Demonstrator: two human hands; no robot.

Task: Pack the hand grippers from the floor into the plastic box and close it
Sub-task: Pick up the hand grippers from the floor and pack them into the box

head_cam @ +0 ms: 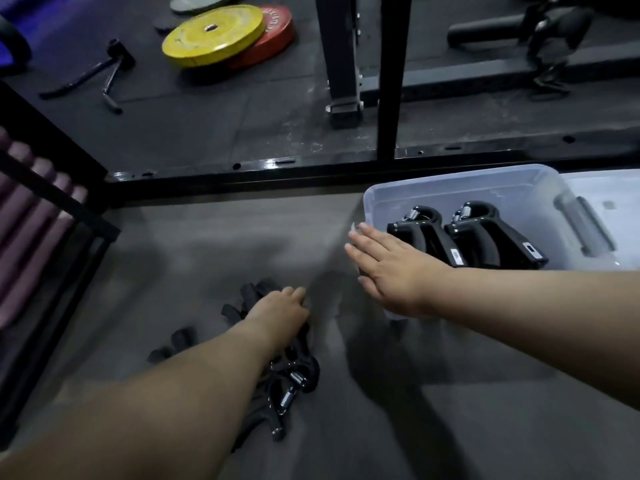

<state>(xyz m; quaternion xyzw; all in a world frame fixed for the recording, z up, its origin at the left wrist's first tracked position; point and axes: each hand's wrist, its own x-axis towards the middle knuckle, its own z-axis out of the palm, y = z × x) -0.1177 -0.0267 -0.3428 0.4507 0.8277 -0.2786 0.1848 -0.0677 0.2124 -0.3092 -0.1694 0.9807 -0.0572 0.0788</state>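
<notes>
Several grippers point(293, 380) lie left of the box point(450, 188), under the left hand point(277, 310) (fingers point(298, 292) curled onto one); right hand point(391, 268) splayed.

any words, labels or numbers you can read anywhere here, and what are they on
None can be read outright.
Red weight plate: raised lettering near its rim, too blurred to read.
Two hand grippers in the plastic box: a small pale label on each handle, too small to read.
Yellow weight plate: no text visible.
</notes>
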